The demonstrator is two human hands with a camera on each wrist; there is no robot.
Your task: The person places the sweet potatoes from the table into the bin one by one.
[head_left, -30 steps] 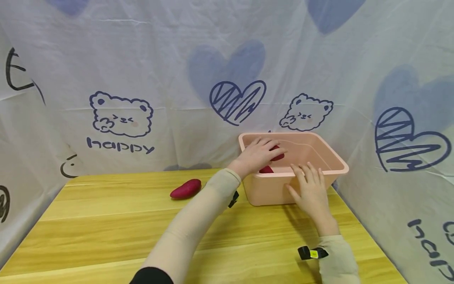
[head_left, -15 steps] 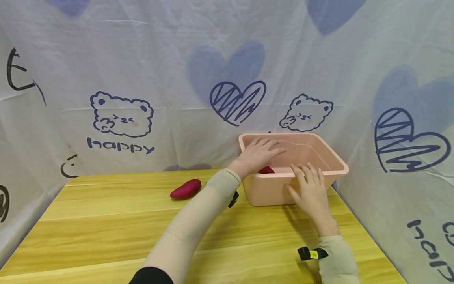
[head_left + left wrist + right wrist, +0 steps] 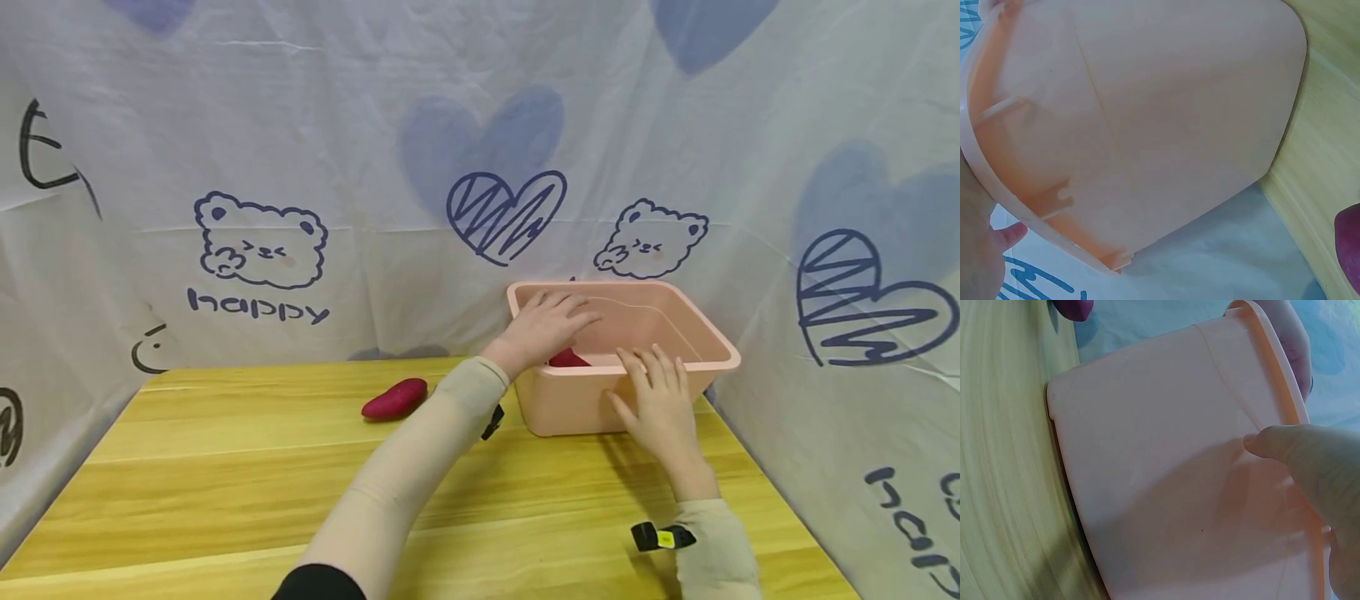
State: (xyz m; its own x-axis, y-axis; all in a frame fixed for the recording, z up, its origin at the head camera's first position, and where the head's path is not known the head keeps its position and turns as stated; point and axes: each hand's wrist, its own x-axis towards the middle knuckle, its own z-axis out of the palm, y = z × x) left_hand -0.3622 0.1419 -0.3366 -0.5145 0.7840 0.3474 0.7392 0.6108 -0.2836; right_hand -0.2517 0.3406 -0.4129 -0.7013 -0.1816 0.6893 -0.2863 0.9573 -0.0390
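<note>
My left hand (image 3: pixel 536 332) reaches over the left end of a pink plastic bin (image 3: pixel 577 404), its fingers loosely spread above the inside with nothing seen in them. A dark red sweet potato (image 3: pixel 567 358) shows in the bin just below that palm, partly hidden by the front rim. At the bin's front edge my right hand (image 3: pixel 660 400) grips the rim, fingers over it and thumb (image 3: pixel 1263 442) against the outer wall in the right wrist view. Another sweet potato (image 3: pixel 395 400) lies on the table, left of the bin.
The bin stands near the back right corner of the wooden table (image 3: pixel 225 483). A white printed cloth (image 3: pixel 375 275) hangs close behind and on both sides. My left forearm (image 3: pixel 420 467) crosses the table between the loose sweet potato and the bin.
One second ago a sweet potato was under the left hand's fingers; it has dropped out of sight into the bin. The sweet potato visible inside has shifted slightly. Both hands stay nearly still.
</note>
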